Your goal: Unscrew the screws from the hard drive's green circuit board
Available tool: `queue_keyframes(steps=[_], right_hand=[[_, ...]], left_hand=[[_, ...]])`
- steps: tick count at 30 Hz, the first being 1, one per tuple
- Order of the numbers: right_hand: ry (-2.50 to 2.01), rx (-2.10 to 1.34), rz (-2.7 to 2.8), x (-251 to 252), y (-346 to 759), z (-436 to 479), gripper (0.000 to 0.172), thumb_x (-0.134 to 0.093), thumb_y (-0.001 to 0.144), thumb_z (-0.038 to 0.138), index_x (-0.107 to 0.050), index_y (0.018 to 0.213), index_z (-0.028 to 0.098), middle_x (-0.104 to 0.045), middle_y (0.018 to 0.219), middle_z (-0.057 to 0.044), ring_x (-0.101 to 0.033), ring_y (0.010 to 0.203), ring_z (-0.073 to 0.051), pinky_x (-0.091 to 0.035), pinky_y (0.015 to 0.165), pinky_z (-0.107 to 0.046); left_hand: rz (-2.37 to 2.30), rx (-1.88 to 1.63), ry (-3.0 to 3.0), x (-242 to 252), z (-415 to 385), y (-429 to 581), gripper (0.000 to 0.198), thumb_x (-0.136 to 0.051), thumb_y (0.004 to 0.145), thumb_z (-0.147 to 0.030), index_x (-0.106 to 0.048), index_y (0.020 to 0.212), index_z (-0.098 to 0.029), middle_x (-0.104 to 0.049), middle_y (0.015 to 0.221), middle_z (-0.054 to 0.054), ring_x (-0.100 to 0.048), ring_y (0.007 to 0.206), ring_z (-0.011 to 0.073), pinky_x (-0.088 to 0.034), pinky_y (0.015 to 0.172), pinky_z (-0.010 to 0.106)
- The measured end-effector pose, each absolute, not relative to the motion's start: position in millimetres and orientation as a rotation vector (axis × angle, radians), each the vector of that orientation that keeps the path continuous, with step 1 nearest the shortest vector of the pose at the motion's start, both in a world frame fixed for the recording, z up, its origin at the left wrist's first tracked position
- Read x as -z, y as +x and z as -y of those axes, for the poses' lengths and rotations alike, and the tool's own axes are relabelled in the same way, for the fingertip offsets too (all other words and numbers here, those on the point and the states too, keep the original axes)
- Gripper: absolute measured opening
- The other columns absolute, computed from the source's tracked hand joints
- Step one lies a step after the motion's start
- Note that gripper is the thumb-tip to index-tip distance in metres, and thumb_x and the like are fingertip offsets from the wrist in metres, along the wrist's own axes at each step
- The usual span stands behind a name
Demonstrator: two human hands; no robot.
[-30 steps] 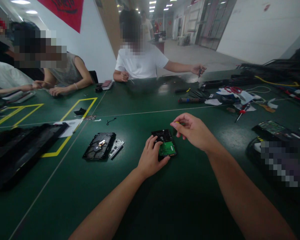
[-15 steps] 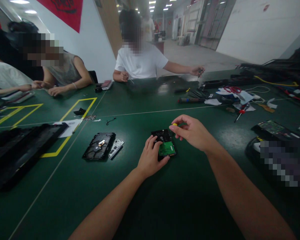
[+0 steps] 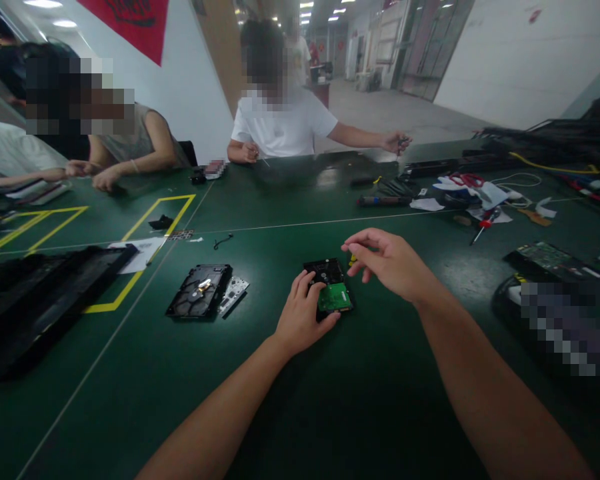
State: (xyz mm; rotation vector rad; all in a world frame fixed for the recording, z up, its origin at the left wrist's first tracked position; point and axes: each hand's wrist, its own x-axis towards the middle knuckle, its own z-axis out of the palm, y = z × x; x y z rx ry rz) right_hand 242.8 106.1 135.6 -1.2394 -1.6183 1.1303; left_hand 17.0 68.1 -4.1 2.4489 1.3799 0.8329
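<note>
My left hand [image 3: 300,319] is closed on the near left side of a small black hard drive [image 3: 325,272] that lies on the green table [image 3: 330,400]. A green circuit board [image 3: 334,297] faces up on the drive. My right hand [image 3: 387,263] hovers over the drive's far right corner, fingers curled in a loose pinch. A small yellow-tipped tool [image 3: 351,259] shows just under those fingertips; its shaft is hidden by the hand.
A second black drive [image 3: 199,291] with a silvery board [image 3: 233,295] beside it lies to the left. A long black tray [image 3: 40,300] sits at far left. Hand tools, red scissors [image 3: 467,179] and paper clutter the far right. Other people sit across the table.
My right hand's fingers have shifted and dropped a little, so the yellow tip now shows below them instead of between thumb and finger. My left hand and the drive have stayed put.
</note>
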Motion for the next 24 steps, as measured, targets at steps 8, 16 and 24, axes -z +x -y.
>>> queue_keyframes(steps=[8, 16, 24], right_hand=[[-1.253, -1.038, 1.732, -138.6, 243.0, -103.8, 0.027, -0.068, 0.098, 0.046, -0.075, 0.106, 0.021, -0.075, 0.082, -0.004, -0.068, 0.062, -0.014, -0.052, 0.053, -0.025], [-1.248, -1.110, 1.653, -140.1, 242.7, -103.1, 0.028, -0.074, 0.093, 0.045, -0.070, 0.105, 0.020, -0.077, 0.092, -0.007, -0.069, 0.064, -0.015, -0.054, 0.054, -0.027], [-1.270, -1.000, 1.718, -138.7, 244.3, -104.1, 0.027, -0.078, 0.089, 0.046, -0.073, 0.101, 0.022, -0.074, 0.084, -0.004, -0.066, 0.069, -0.018, -0.050, 0.056, -0.029]], left_hand=[[-1.393, -0.825, 2.440, 3.9, -67.1, 17.9, 0.062, -0.078, 0.089, -0.047, -0.051, 0.139, -0.023, -0.043, 0.157, 0.017, -0.030, 0.158, 0.0408, -0.038, 0.126, 0.063], [-1.384, -0.833, 2.428, 3.6, -67.7, 16.9, 0.063, -0.079, 0.088, -0.046, -0.050, 0.139, -0.024, -0.044, 0.157, 0.017, -0.030, 0.158, 0.0417, -0.039, 0.125, 0.065], [-1.377, -0.838, 2.434, 4.3, -68.5, 16.6, 0.063, -0.080, 0.088, -0.046, -0.050, 0.139, -0.025, -0.044, 0.157, 0.017, -0.030, 0.158, 0.0413, -0.039, 0.124, 0.066]])
